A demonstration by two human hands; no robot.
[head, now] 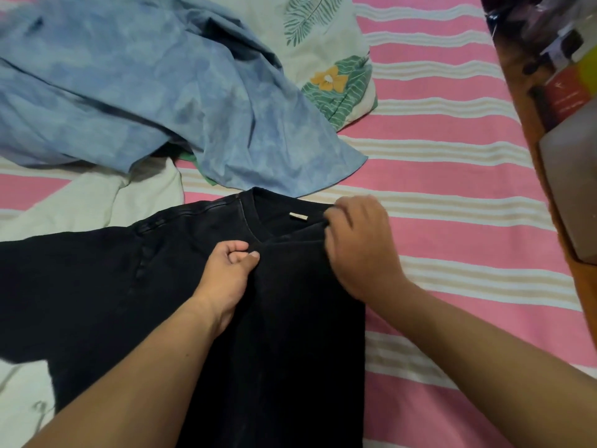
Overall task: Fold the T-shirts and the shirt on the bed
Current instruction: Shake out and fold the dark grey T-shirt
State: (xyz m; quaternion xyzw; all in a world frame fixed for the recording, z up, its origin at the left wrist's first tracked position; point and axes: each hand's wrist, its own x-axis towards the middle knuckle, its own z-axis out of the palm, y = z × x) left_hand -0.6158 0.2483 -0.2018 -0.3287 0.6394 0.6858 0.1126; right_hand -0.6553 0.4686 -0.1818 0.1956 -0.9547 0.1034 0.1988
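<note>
Fingers [240, 250] of the left hand [226, 279] are curled tight, thumb against forefinger, pinching a ridge of the black T-shirt [97, 286] just below its neckline. The right hand [361, 247] sits at the shirt's right shoulder, knuckles up, its fingers bent down and gripping the fabric edge beside the collar; the fingertips themselves are tucked under and hidden. Both hands are close together, with the V of the neckline between them.

This black T-shirt lies front-up on the bed [452, 195], collar pointing away from the person. Its right side looks already turned in, giving a straight vertical edge, while the left sleeve spreads out flat toward the left. 1 small pale label [298, 216] shows inside the back of the neck.

Beyond the collar lies 1 crumpled blue garment [129, 92] with a mottled pattern, its hem just touching the black shirt's neck. A sliver of green cloth [197, 163] peeks from under it. 1 pale cloth [113, 202] lies partly beneath the black shirt at left. 1 pillow [326, 43] printed with leaves and a yellow flower sits at the top. The bed sheet is pink with white and tan stripes. Blurred, cluttered items [562, 76] stand on a wooden surface at the right edge.
</note>
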